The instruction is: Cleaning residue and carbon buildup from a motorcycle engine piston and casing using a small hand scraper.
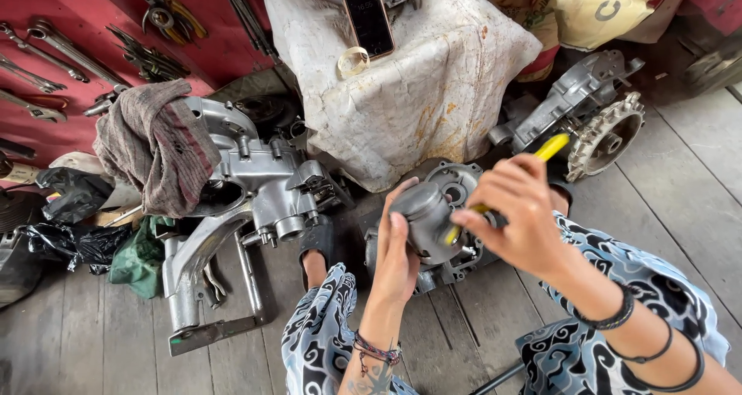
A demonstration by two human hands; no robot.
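My left hand (398,248) grips a round grey metal engine part, a piston-like cylinder (427,217), held up over an engine crankcase half (456,182) that lies on the wooden floor. My right hand (518,213) holds a yellow-handled tool (550,148), its tip pressed against the side of the grey part. Both wrists wear dark bracelets, and my knees in patterned blue cloth frame the bottom of the view.
A large silver engine casing (255,186) with a striped rag (154,144) over it lies to the left. Wrenches (46,55) hang on a red panel. A phone (368,15) rests on a cloth-covered block (417,86). Another casing with a toothed gear (607,136) sits at right.
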